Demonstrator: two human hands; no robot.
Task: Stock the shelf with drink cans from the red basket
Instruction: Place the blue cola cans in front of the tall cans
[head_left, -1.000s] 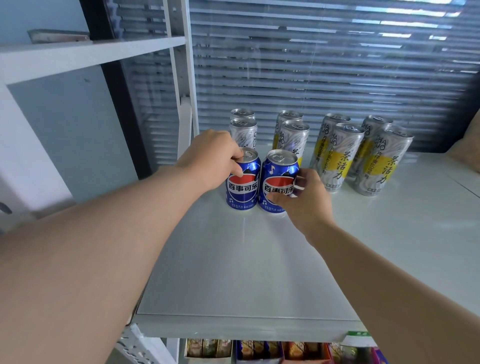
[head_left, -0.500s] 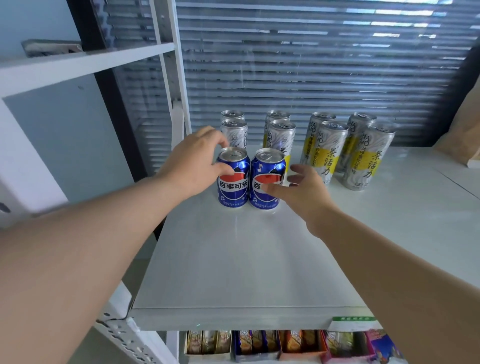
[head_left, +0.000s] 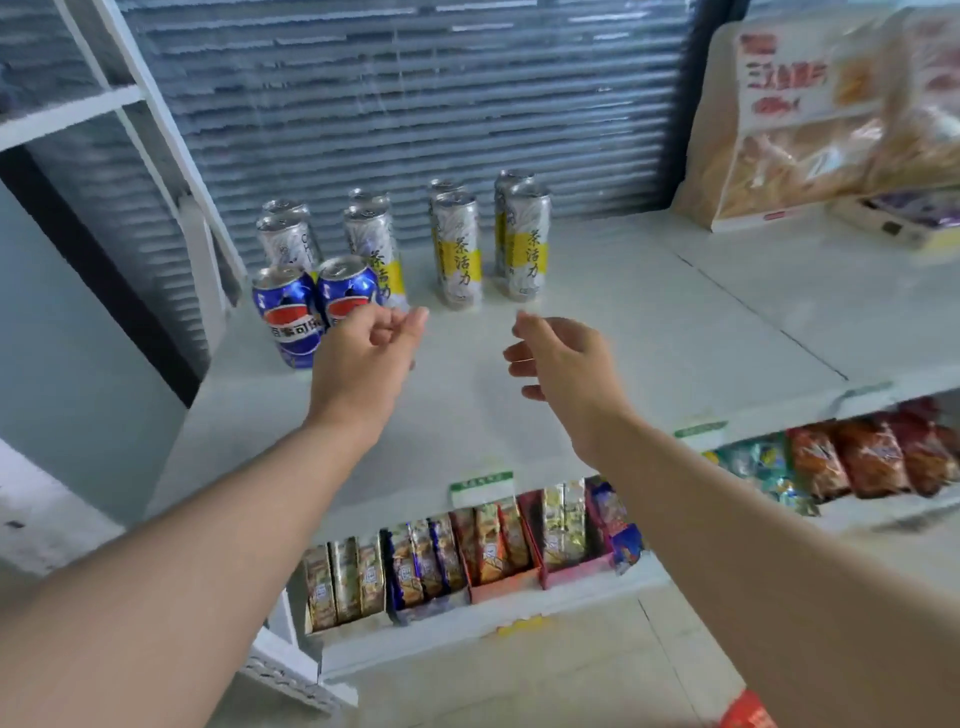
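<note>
Hovering mid-frame, left hand and right hand grips loose, holding nothing; risking knuckles toppling blue cans at left.

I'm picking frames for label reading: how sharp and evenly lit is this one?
Head view: motion-smeared throughout; blue cans and tall tea cans have soft print, both hands blurred, light flat and even, wide-angle bending at the edges.
</note>
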